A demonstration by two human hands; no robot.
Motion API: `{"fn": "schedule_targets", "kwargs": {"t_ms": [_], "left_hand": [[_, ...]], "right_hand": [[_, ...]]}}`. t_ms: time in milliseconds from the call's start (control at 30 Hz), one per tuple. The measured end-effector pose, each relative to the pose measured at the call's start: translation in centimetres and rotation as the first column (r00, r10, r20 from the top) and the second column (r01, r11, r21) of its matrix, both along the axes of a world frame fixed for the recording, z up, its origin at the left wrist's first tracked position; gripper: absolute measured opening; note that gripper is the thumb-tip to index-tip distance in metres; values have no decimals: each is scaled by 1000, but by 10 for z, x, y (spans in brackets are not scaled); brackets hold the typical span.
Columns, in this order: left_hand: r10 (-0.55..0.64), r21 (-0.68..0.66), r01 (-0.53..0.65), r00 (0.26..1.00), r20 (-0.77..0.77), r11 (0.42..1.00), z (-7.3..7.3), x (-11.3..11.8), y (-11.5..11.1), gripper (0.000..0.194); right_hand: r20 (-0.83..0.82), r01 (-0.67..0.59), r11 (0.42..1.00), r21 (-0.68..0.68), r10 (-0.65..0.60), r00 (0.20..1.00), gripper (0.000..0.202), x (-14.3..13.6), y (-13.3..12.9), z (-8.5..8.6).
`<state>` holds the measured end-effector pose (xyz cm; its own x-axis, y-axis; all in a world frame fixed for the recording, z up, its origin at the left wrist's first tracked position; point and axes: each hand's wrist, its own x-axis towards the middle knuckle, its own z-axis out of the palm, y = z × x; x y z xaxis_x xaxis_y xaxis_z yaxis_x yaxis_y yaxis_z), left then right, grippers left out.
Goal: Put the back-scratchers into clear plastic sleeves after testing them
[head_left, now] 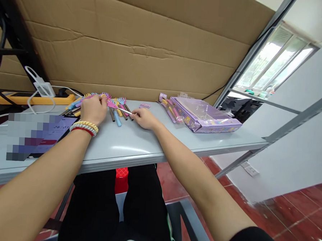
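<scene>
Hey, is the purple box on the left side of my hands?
No, the purple box lies to the right of both the left hand and the right hand.

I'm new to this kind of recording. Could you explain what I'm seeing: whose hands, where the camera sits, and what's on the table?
No robot here: these are a person's bare hands. The single picture comes from a camera worn on the head, looking forward and down. The right hand holds the silvery shaft of a slim pink-ended item. The left hand is at its pink end; its fingertips are partly hidden, so its hold is unclear. On the grey table lie many colourful slim items, a purple box, a clear packet and, at left, a lit screen, partly pixelated.
</scene>
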<state>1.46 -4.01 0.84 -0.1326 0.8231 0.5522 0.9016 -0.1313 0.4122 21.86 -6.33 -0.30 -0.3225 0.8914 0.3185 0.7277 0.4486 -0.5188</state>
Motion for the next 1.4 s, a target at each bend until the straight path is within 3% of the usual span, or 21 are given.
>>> {"fn": "schedule_targets", "kwargs": {"t_ms": [133, 400, 633, 867, 1033, 1133, 1267, 1400], "left_hand": [[-67, -62, 67, 998, 0, 996, 1, 0, -4, 34], [-126, -261, 111, 991, -40, 959, 21, 15, 5, 29], [-147, -155, 159, 986, 84, 975, 15, 25, 10, 28], [-210, -29, 211, 977, 36, 977, 14, 22, 15, 32], [-124, -9, 125, 992, 22, 992, 7, 14, 23, 33], [-68, 18, 67, 998, 20, 998, 4, 10, 26, 33], [-13, 85, 8, 998, 54, 996, 8, 5, 24, 33], [88, 132, -117, 975, 205, 984, 18, -14, 23, 30]], "right_hand": [[122, 104, 986, 133, -121, 985, 26, 8, 4, -5], [104, 151, 965, 213, -176, 979, 28, 23, 15, -7], [35, 220, 956, 195, -231, 972, 25, 25, 15, -3], [58, 212, 961, 180, -225, 973, 23, 19, 2, 2], [97, 59, 998, -14, -57, 994, 22, 3, -5, 6], [37, -35, 986, -164, 41, 998, 31, -5, -10, 11], [-114, -135, 915, -381, 98, 989, 34, 1, -18, 20], [-182, -257, 788, -560, 186, 966, 36, 26, -24, 27]]}}
